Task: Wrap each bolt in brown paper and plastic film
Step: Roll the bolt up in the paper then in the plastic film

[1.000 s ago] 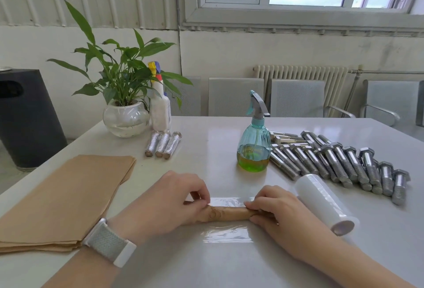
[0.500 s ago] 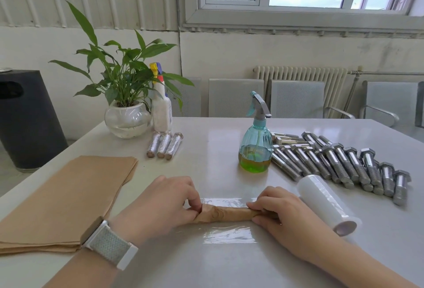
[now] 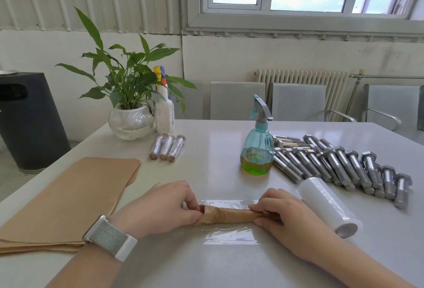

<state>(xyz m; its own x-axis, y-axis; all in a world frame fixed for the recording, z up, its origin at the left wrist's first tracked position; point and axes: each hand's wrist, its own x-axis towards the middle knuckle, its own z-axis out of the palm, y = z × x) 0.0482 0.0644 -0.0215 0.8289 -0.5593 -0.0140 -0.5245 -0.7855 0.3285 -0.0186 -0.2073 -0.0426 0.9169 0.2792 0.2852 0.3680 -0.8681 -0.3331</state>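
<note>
Daylight from the high window falls on the pale table [image 3: 206, 264] where we work, and everything sits within reach of our hands for a reason. Our left hand [image 3: 158, 207] pinches the crumpled end of the paper-wrapped bolt [image 3: 227, 214], and our right hand [image 3: 286, 216] curls round its other end, so the brown paper cannot spring loose. The bolt lies crosswise between the two hands on a cut sheet of plastic film [image 3: 229, 235], which shows both ahead of it and nearer to us, probably so that we can roll the bundle into the film. Just beyond our right hand lies the film roll [image 3: 328, 205], with the bare bolts [image 3: 339, 168] and a spray bottle [image 3: 258, 147] farther out on that side. Beside our left forearm rests the stack of brown paper [image 3: 68, 202]. Ahead of the left hand, three finished bolts [image 3: 167, 146] lie apart near a potted plant [image 3: 128, 104], kept clear of the unwrapped supply.
</note>
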